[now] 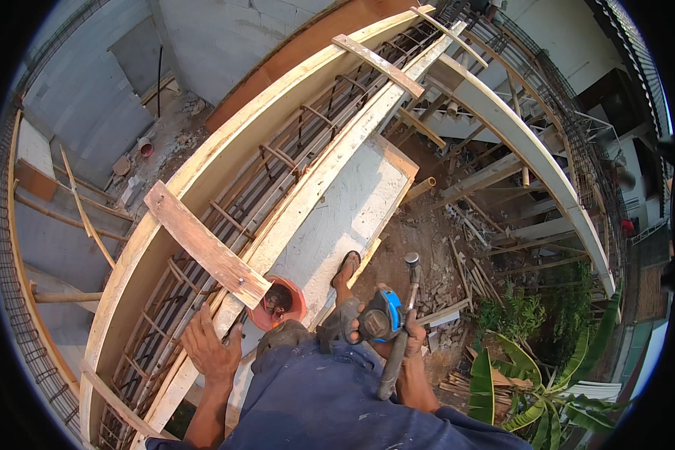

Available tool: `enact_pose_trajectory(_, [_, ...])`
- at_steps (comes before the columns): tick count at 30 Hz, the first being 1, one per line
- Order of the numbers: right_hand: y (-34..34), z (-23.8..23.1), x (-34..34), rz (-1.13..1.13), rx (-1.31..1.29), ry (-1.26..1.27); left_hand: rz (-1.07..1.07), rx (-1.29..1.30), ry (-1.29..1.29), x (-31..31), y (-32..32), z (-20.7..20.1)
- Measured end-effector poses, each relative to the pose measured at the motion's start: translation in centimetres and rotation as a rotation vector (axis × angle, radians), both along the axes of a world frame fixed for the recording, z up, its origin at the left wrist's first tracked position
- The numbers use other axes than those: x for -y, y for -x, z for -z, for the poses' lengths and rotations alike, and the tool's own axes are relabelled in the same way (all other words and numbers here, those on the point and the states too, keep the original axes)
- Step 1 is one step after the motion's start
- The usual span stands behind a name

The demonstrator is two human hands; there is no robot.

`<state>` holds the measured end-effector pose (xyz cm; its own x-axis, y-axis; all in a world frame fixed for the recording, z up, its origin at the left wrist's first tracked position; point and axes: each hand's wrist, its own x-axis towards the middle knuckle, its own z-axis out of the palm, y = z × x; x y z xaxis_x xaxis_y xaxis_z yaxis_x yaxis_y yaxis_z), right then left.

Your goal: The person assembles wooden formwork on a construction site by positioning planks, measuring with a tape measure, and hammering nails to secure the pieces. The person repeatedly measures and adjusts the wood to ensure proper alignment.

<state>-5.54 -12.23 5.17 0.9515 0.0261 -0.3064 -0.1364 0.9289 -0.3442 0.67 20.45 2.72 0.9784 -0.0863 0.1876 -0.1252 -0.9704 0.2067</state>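
Note:
My left hand [211, 346] rests on the near wooden formwork board [319, 169], its fingers spread and holding nothing. My right hand [412, 337] is wrapped round the handle of a hammer [414, 279], whose metal head points away from me. Beside that hand, at my waist, is a round blue and black thing that looks like a tape measure [382, 313]; how it is held there is hidden. An orange-red bucket [298, 301] with dark brown contents stands just right of my left hand. A worn wooden crosspiece [202, 244] spans the formwork near the bucket.
Steel rebar [277, 156] runs inside the curved formwork. A pale platform [326, 214] is under my sandalled foot [345, 268]. Right of it the ground drops away, with rubble [427, 281], bamboo props and banana leaves [521, 367]. Another crosspiece [379, 64] lies farther off.

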Motion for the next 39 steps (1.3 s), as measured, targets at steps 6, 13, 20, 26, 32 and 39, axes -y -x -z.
enact_pose_trajectory(6, [-13.0, -0.2, 13.3, -0.245, 0.121, 0.096, -0.067, -0.009, -0.195, 0.6, 0.5, 0.9])
enact_pose_trajectory(13, [-23.0, -3.9, 27.4, -0.297, 0.063, 0.265, -0.179, -0.161, -0.163, 2.0, 0.6, -0.1])
enact_pose_trajectory(20, [-28.4, -3.3, 34.7, -0.202, 0.033, 0.275, -0.335, 0.142, -0.331, 15.0, -3.7, -3.6])
enact_pose_trajectory(26, [-32.1, -3.1, 39.4, -0.245, 0.058, 0.188, 0.058, 0.044, 0.495, 33.9, -15.0, -2.9])
enact_pose_trajectory(32, [-41.3, -5.3, 44.0, -0.411, 0.068, 0.504, 0.212, -0.12, 1.009, 45.9, -31.2, -5.7])
enact_pose_trajectory(39, [-51.3, -9.7, 45.7, -0.575, 0.239, 1.079, 0.328, -0.712, 1.564, 59.3, -44.8, -8.9])
